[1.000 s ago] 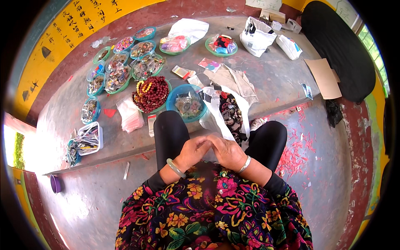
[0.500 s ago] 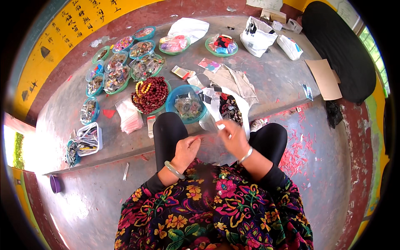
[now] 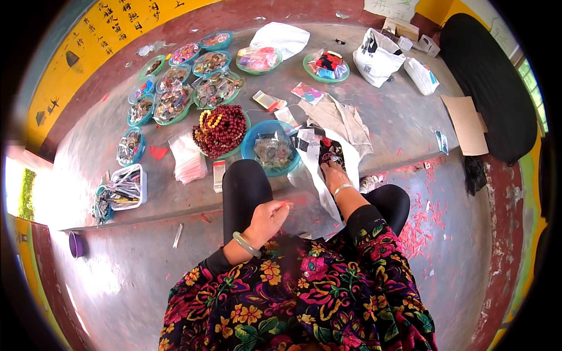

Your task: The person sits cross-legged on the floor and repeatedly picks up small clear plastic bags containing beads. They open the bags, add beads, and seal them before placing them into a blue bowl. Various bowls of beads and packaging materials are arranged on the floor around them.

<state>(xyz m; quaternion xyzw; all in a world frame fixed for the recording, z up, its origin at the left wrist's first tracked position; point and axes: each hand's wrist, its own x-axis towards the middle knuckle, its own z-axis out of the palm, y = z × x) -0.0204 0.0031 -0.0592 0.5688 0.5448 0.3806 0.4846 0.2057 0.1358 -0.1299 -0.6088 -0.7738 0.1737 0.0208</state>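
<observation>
My left hand is closed above my left knee. From its fingertips sticks a thin see-through piece with a reddish edge, which looks like a small plastic bag. My right hand reaches into an open white plastic bag, onto a heap of small dark trinkets. Its fingertips are hidden among them. Left of that bag stands a blue basin with filled clear packets. Further left lies a stack of thin clear bags with pinkish edges.
Dark red bead strings fill a green basin. Several basins of packets stand farther left, near a white box of pens. Cloth and a white sack lie beyond. Red scraps litter the floor.
My right hand has left my left hand and gone forward into the white bag. My left hand has stayed closed near my knee. The whole view has shifted slightly.
</observation>
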